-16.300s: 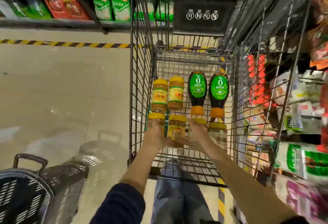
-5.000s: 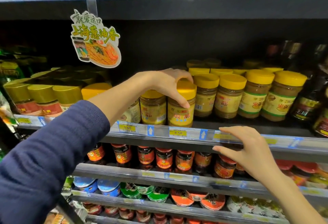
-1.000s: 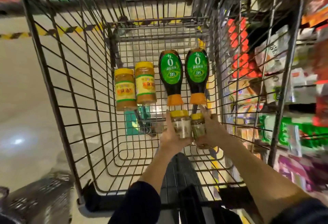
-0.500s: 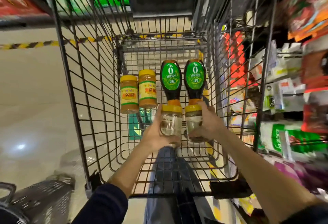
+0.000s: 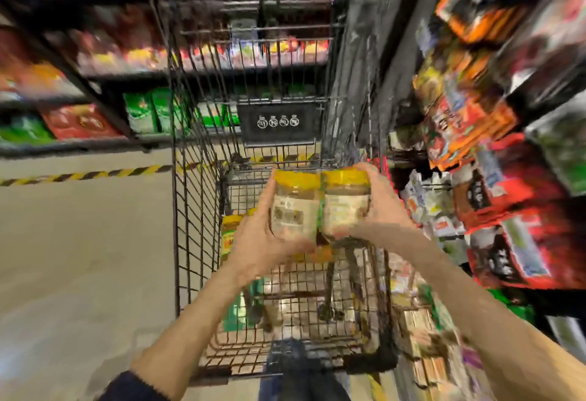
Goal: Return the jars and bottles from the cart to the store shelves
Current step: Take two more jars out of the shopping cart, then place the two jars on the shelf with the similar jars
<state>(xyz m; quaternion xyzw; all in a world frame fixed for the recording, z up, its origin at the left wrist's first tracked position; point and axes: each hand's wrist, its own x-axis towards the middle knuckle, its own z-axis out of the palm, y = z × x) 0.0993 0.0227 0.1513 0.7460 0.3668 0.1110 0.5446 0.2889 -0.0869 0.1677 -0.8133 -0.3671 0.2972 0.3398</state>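
Two yellow-lidded jars are held side by side above the wire cart [image 5: 193, 210]. My left hand [image 5: 257, 242] grips the left jar [image 5: 295, 207] and my right hand [image 5: 377, 210] grips the right jar [image 5: 347, 204]. Both jars are upright and touch each other. Below them, inside the cart, part of another yellow-lidded jar [image 5: 229, 235] shows by the left wall. The dark bottles in the cart are hidden behind my hands and the jars. The picture is blurred by motion.
Store shelves with colourful packets [image 5: 494, 153] stand close on the right of the cart. More shelves with red and green packs [image 5: 79, 121] run across the aisle at the back. A yellow-black floor stripe [image 5: 82, 175] crosses the pale floor on the left.
Both hands have lifted the two jars up out of the cart bottom, closer to the camera. The view has tilted upward, showing more of the shelves.
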